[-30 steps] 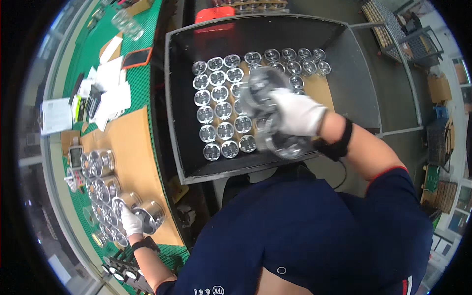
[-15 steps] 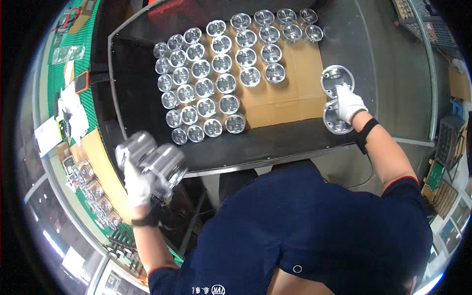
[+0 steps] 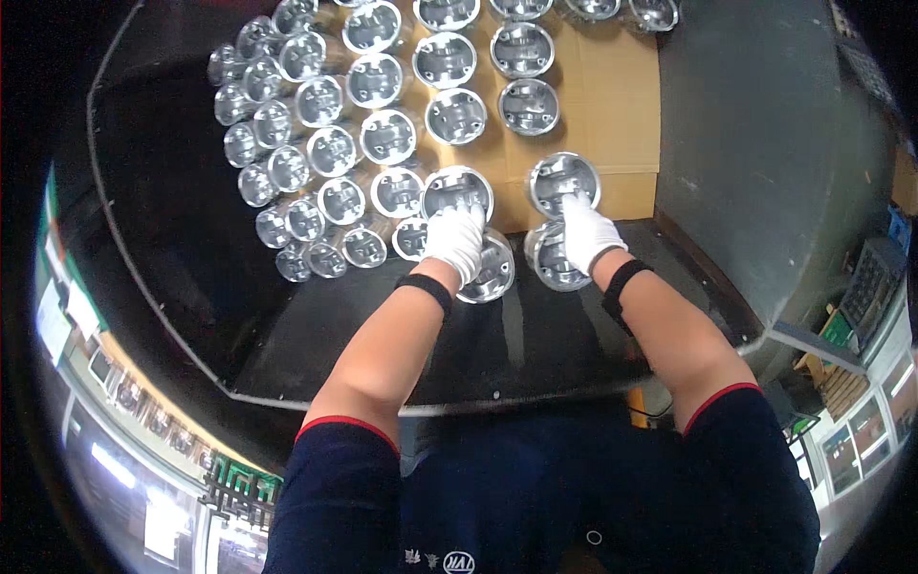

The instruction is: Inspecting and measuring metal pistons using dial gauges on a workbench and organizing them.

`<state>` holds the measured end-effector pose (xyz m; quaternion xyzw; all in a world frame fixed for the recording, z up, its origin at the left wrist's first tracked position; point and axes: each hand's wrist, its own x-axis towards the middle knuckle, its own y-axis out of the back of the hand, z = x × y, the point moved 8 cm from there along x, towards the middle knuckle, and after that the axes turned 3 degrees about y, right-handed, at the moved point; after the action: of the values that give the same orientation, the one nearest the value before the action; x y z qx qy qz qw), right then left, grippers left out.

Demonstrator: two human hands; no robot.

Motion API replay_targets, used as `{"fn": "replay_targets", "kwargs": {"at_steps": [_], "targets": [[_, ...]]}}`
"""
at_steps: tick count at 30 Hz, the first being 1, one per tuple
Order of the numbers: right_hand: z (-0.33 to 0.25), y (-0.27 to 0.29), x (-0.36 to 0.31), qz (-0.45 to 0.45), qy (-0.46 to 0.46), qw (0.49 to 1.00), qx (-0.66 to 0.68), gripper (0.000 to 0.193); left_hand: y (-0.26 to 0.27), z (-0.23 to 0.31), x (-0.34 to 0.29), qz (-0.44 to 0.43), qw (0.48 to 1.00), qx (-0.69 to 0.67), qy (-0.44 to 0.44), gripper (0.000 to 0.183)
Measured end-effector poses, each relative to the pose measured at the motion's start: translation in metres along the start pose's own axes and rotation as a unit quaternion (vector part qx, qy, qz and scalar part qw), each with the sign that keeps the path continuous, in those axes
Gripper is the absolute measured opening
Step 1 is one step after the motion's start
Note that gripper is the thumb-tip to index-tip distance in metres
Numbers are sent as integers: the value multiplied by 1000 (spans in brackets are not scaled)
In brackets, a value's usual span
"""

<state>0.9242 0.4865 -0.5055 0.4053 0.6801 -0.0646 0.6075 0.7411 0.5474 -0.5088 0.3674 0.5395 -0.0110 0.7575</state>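
My gloved left hand [image 3: 453, 243] is closed on two silver metal pistons, an upper one [image 3: 457, 186] and a lower one [image 3: 495, 270], their hollow ends facing up. They are beside the front end of the rows of standing pistons [image 3: 387, 137]. To the right, my gloved right hand [image 3: 591, 235] grips another pair, with one piston [image 3: 562, 179] above and another [image 3: 551, 260] below. This pair is over the front edge of the brown cardboard sheet [image 3: 612, 124]. My fingers reach into the pistons' hollow ends; the fingertips are partly hidden.
A black-lined bin surrounds the pistons, with a dark right wall [image 3: 736, 143] and a front ledge [image 3: 574, 354] below my hands. At the lower left, more pistons [image 3: 158, 416] stand on a bench outside the bin.
My left hand has swung its two pistons from outside the bin's left side into the bin. My right hand and its pair have come in from the right wall. The view has moved closer.
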Motion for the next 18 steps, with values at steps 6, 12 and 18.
{"fn": "replay_targets", "kwargs": {"at_steps": [6, 12, 18], "targets": [[1, -59, 75, 21, 71, 996, -47, 30, -72, -8, 81, 68, 998, 6, 7, 50], [9, -86, 119, 97, 115, 987, -48, 30, -100, -23, 117, 124, 992, -14, 13, 41], [20, -113, 133, 156, 126, 973, -116, 60, -107, -20, 105, 213, 976, -35, 5, 54]]}}
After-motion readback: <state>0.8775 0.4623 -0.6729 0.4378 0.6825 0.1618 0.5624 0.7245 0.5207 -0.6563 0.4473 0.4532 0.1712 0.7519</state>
